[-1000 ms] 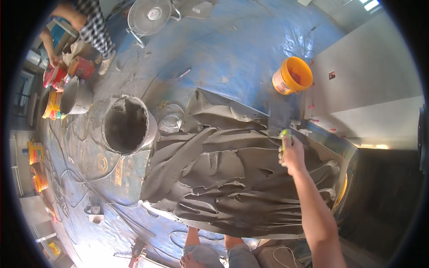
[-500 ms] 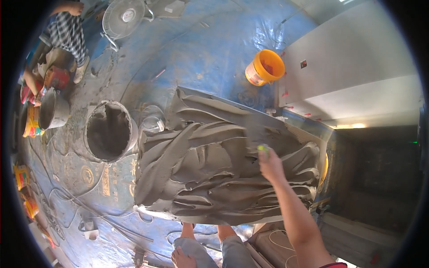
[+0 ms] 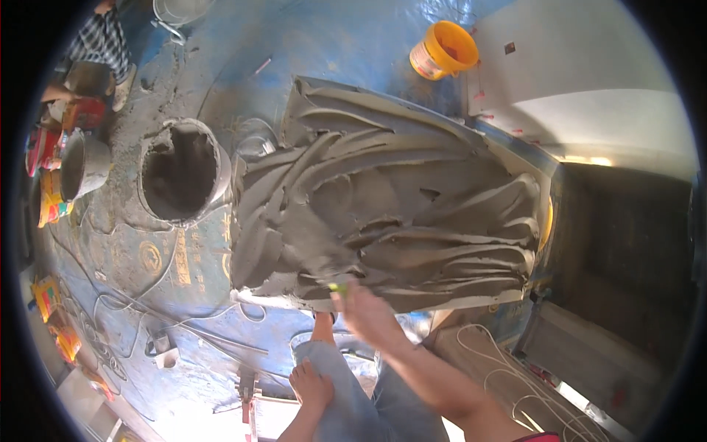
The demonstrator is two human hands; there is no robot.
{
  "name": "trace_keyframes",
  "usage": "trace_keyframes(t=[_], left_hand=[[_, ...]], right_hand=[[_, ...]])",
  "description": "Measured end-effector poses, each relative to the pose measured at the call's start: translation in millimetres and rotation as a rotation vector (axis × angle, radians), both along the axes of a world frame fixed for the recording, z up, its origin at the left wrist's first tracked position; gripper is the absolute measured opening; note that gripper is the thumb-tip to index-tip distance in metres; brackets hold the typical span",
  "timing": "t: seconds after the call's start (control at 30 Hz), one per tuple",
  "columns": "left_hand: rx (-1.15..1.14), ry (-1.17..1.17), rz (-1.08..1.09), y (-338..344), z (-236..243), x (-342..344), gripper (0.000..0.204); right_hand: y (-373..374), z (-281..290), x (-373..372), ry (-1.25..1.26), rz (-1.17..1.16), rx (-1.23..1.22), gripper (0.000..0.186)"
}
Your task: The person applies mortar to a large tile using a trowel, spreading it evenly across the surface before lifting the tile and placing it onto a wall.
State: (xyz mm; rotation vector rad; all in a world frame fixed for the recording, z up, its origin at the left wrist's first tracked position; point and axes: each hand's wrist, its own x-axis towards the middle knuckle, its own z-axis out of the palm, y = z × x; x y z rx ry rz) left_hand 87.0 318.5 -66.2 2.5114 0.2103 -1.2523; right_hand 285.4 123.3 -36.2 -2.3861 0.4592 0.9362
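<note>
My right hand (image 3: 366, 315) is closed round the green handle of a trowel (image 3: 338, 286), whose blade is smeared by motion. It is low over the near side of a thick grey mortar layer (image 3: 442, 191), laid in ridges and swirls. The mortar covers most of a large rectangular slab (image 3: 274, 300), whose pale edge shows along the near side. My left hand (image 3: 312, 384) lies on my left knee with its fingers apart, holding nothing.
A mortar-coated bucket (image 3: 219, 177) of grey mix stands left of the slab. Beyond it are another bucket (image 3: 90, 169) and a person in checked trousers (image 3: 110, 40). A yellow bucket (image 3: 442, 51) sits at the far right. Cables (image 3: 140, 317) lie at left; a pale wall panel (image 3: 589, 59) stands right.
My right hand has swept the trowel from the slab's right-middle toward its near left, smoothing mortar behind it. The view has tilted nearer to me. My left hand stays on my knee.
</note>
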Motion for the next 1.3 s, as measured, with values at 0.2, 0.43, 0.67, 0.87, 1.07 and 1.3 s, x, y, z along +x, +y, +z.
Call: trace_keyframes(t=[0.2,0.43,0.67,0.87,1.07,1.3], left_hand=[[-0.041,0.028,0.008,0.4,3.4,-1.7,0.068],[0.023,0.07,0.023,7.5,2.1,-19.9,0.068],[-0.27,0.089,0.033,-7.3,24.1,12.3,0.059],[0.044,0.08,0.011,-23.8,3.6,-23.4,0.061],[0.069,0.039,0.04,-61.7,11.8,-28.8,0.063],[0.087,0.054,0.035,-88.0,4.1,-59.0,0.064]], right_hand=[[-217.4,-3.7,-85.1,-0.183,-0.16,-0.529,0.047],[-62.6,16.6,-78.3,0.083,-1.281,0.565,0.046],[93.1,15.6,-86.8,-0.34,-0.071,0.233,0.031],[21.8,-27.7,-115.8,-0.075,-0.077,-0.008,0.045],[-174.6,-73.2,-153.0,-0.193,0.1,-0.472,0.053],[-390.3,-64.6,-136.1,-0.199,-0.433,-0.482,0.04]])
